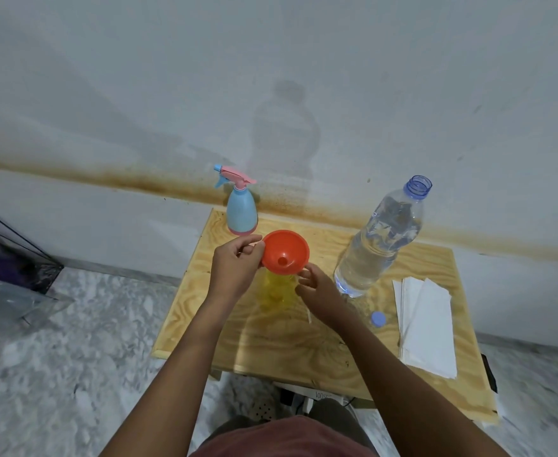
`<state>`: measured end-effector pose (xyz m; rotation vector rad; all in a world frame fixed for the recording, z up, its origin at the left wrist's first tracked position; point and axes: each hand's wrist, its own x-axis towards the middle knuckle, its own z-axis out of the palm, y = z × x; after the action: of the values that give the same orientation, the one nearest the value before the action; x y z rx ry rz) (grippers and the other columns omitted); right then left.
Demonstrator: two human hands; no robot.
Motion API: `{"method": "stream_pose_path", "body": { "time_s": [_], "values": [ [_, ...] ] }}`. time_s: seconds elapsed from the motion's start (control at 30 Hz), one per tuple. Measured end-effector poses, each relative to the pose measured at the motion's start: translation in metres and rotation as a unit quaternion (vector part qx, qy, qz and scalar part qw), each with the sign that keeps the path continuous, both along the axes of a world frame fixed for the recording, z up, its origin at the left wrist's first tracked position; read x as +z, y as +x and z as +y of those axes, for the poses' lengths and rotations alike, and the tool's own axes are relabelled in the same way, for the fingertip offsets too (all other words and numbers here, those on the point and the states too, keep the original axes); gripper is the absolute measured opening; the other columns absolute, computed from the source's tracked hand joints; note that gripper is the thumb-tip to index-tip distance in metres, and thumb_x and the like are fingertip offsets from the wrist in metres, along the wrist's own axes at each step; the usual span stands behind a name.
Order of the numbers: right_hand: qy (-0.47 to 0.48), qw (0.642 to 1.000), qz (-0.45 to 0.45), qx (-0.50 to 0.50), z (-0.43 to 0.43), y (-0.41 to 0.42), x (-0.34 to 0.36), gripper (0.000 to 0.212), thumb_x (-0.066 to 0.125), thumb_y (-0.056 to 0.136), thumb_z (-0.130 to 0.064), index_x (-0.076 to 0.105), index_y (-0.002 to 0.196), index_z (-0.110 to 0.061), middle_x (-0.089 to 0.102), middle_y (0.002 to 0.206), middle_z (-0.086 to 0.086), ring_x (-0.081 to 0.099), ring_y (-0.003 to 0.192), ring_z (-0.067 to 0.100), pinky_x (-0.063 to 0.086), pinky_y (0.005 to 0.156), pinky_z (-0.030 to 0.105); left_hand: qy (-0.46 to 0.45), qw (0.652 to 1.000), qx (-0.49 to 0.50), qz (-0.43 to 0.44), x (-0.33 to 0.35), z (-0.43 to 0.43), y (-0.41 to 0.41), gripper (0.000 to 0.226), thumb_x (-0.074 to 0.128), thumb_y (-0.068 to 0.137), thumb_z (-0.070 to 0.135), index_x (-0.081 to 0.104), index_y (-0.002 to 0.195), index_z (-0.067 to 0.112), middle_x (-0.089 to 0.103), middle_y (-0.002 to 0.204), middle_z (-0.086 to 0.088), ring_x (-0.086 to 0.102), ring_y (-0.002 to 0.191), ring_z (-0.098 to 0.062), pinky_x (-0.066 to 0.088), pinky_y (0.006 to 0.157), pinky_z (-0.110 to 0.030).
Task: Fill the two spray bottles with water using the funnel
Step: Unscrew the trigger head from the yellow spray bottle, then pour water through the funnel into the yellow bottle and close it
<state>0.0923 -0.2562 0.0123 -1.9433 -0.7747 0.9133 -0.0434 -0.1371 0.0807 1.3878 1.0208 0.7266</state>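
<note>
Small wooden table (205, 318) against stained wall, bare wood at near-left edge. Right side crowded: uncapped water bottle (379, 239), stacked napkins (429, 328). At back, blue spray bottle (242, 209), just behind orange funnel (285, 250) seated in yellow spray bottle (277, 288) mid-table. Left hand (234, 265) grip pinching funnel rim; right hand (320, 288) grip half-curled at rim, hold unclear. Blue cap (378, 319) by water bottle.

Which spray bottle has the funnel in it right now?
The yellow spray bottle, with the orange funnel sitting on top; the blue spray bottle behind it carries its pink trigger head instead.
</note>
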Motion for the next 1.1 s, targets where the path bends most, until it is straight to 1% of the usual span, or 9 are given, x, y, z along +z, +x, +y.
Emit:
{"method": "stream_pose_path", "body": {
  "time_s": [0.1, 0.27, 0.57, 0.73, 0.77, 0.83, 0.93, 1.0, 1.1],
  "values": [
    [-0.01, 0.998, -0.036, 0.045, 0.001, -0.009, -0.01, 0.076, 0.075, 0.084, -0.022, 0.037, 0.149, -0.021, 0.05, 0.144, -0.004, 0.046, 0.131, 0.012, 0.043, 0.103, 0.033, 0.006, 1.0, 0.001, 0.0, 0.002, -0.002, -0.001, 0.016, 0.067, 0.092, 0.015, 0.074, 0.107, 0.014, 0.069, 0.083, 0.0, 0.068, 0.079, -0.01, 0.057, 0.065, -0.016],
    [0.012, 0.996, -0.089, 0.009, 0.009, -0.015, -0.01, 0.074, 0.08, 0.08, -0.036, 0.046, 0.144, -0.021, 0.054, 0.143, -0.004, 0.047, 0.132, 0.014, 0.042, 0.105, 0.034, -0.01, 1.0, 0.01, -0.006, 0.004, -0.002, -0.001, 0.018, 0.07, 0.09, 0.015, 0.074, 0.108, 0.013, 0.071, 0.082, 0.003, 0.071, 0.081, -0.009, 0.061, 0.072, -0.024],
    [0.023, 0.994, -0.111, 0.01, -0.008, -0.004, -0.007, 0.07, 0.077, 0.084, -0.03, 0.044, 0.144, -0.019, 0.057, 0.138, 0.0, 0.05, 0.125, 0.014, 0.039, 0.095, 0.025, -0.008, 1.0, -0.021, -0.005, 0.002, -0.011, 0.01, 0.02, 0.071, 0.09, 0.015, 0.074, 0.109, 0.01, 0.073, 0.079, 0.003, 0.073, 0.082, -0.01, 0.062, 0.077, -0.032],
    [0.021, 0.992, -0.127, 0.016, -0.023, 0.004, -0.001, 0.071, 0.078, 0.083, -0.03, 0.044, 0.145, -0.019, 0.057, 0.136, -0.003, 0.052, 0.12, 0.009, 0.042, 0.097, 0.025, 0.002, 1.0, -0.026, -0.007, 0.001, -0.016, 0.015, 0.024, 0.07, 0.091, 0.017, 0.073, 0.113, 0.009, 0.072, 0.078, 0.002, 0.072, 0.083, -0.011, 0.062, 0.076, -0.031],
    [0.028, 0.988, -0.15, -0.006, -0.029, 0.005, 0.0, 0.066, 0.077, 0.084, -0.03, 0.049, 0.142, -0.018, 0.06, 0.131, -0.003, 0.056, 0.115, 0.008, 0.048, 0.097, 0.029, 0.004, 1.0, -0.025, -0.006, 0.001, -0.016, 0.016, 0.023, 0.07, 0.091, 0.017, 0.073, 0.113, 0.01, 0.073, 0.081, 0.0, 0.072, 0.084, -0.012, 0.062, 0.076, -0.031],
    [0.073, 0.97, -0.216, -0.088, -0.043, 0.008, 0.004, 0.045, 0.074, 0.086, -0.029, 0.062, 0.128, -0.017, 0.068, 0.109, -0.005, 0.063, 0.093, 0.003, 0.057, 0.082, 0.032, 0.008, 1.0, -0.022, -0.005, 0.001, -0.015, 0.017, 0.023, 0.071, 0.09, 0.017, 0.074, 0.112, 0.011, 0.073, 0.085, -0.003, 0.072, 0.084, -0.012, 0.062, 0.077, -0.033],
    [0.15, 0.907, -0.316, -0.236, -0.064, 0.011, 0.015, 0.028, 0.072, 0.085, -0.033, 0.065, 0.109, -0.019, 0.061, 0.087, -0.009, 0.056, 0.075, 0.002, 0.048, 0.063, 0.024, 0.014, 1.0, -0.018, -0.005, 0.001, -0.014, 0.018, 0.021, 0.071, 0.089, 0.017, 0.075, 0.109, 0.011, 0.074, 0.088, -0.003, 0.073, 0.085, -0.011, 0.062, 0.08, -0.037],
    [0.166, 0.877, -0.337, -0.3, -0.071, 0.018, 0.024, 0.04, 0.071, 0.083, -0.041, 0.06, 0.114, -0.018, 0.06, 0.098, -0.005, 0.055, 0.086, 0.009, 0.048, 0.069, 0.028, 0.017, 1.0, -0.018, -0.003, 0.0, -0.013, 0.019, 0.019, 0.072, 0.089, 0.017, 0.075, 0.108, 0.013, 0.074, 0.089, -0.003, 0.073, 0.087, -0.013, 0.062, 0.082, -0.038],
    [0.157, 0.892, -0.246, -0.345, -0.072, 0.039, 0.042, 0.07, 0.078, 0.079, -0.043, 0.046, 0.137, -0.022, 0.051, 0.131, -0.003, 0.051, 0.118, 0.012, 0.045, 0.09, 0.029, 0.018, 1.0, -0.021, -0.007, 0.0, -0.012, 0.019, 0.017, 0.072, 0.089, 0.017, 0.075, 0.105, 0.016, 0.073, 0.085, -0.002, 0.073, 0.088, -0.016, 0.061, 0.084, -0.041]
  ]
}}
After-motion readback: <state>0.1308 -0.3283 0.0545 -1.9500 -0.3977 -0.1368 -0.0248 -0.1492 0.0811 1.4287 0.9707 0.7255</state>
